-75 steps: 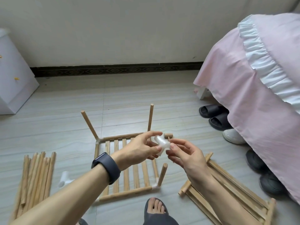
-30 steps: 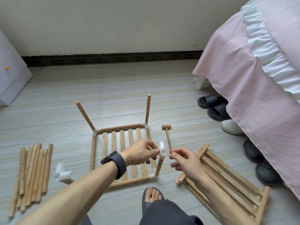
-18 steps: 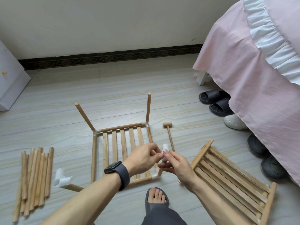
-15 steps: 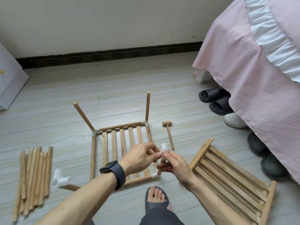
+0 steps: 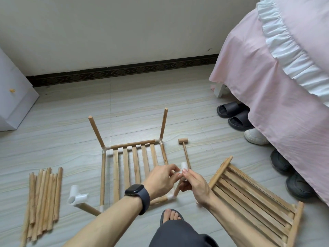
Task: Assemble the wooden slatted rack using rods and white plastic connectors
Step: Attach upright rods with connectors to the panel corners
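White plastic connector sits atop an upright rod of the slatted rack, pinched between curled fingertips of left hand and right hand.

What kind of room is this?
Most likely a bedroom. A bed with a pink frilled cover stands at the right, slippers and shoes are tucked under its edge, and a white cabinet sits at the far left.
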